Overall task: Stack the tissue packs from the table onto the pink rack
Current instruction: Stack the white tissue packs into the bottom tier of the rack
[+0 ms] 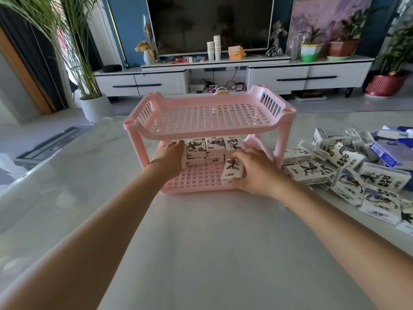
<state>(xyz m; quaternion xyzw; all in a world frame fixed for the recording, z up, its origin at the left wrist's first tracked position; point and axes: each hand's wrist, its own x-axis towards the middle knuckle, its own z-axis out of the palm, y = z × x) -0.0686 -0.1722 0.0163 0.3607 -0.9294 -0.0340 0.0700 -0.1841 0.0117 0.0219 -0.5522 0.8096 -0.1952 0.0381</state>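
A pink two-tier rack (143, 151) stands on the pale table. Its upper shelf (207, 117) holds nothing. At the back of the lower shelf (196, 177) several white tissue packs (214, 147) with black prints are stacked in rows. My right hand (257, 173) grips one tissue pack (232, 172) just above the front right of the lower shelf. My left hand (171, 154) reaches in on the left and its fingers touch the leftmost stacked packs. A loose heap of tissue packs (348, 173) lies on the table to the right of the rack.
Blue tissue packs (388, 151) sit at the far right of the heap. Beyond the table stands a white TV cabinet (279, 78) with a television (210, 23), paper cups and potted plants. A tall palm in a white pot (96, 107) stands at the left.
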